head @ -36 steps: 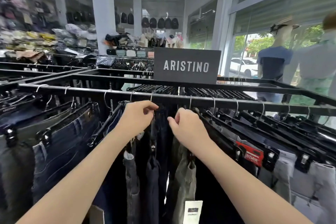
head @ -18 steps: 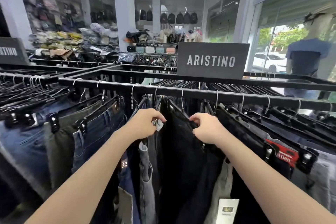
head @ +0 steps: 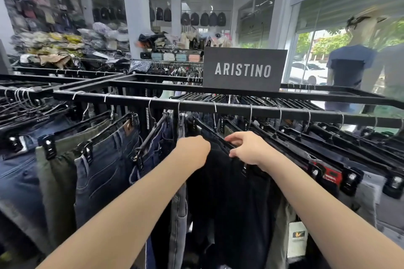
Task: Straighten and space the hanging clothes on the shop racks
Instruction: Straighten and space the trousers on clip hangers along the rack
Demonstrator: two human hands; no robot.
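Observation:
A black metal rail runs across the view with several pairs of trousers and jeans on black clip hangers. In the middle hangs a pair of black trousers on a black clip hanger. My right hand grips that hanger's bar from above, fingers curled over it. My left hand is closed at the left end of the same waistband; what its fingers pinch is hidden. Blue jeans and olive trousers hang to the left, grey and dark pairs to the right.
A dark ARISTINO sign stands on the rack's top frame. More racks stand at left. Folded clothes and bags fill shelves behind. White pillars stand mid-shop. A mannequin stands by the window at right.
Both hands dropped from the hooks at the rail to the black trousers' hanger and drew closer together. The trousers turned more face-on, and my view shifted left.

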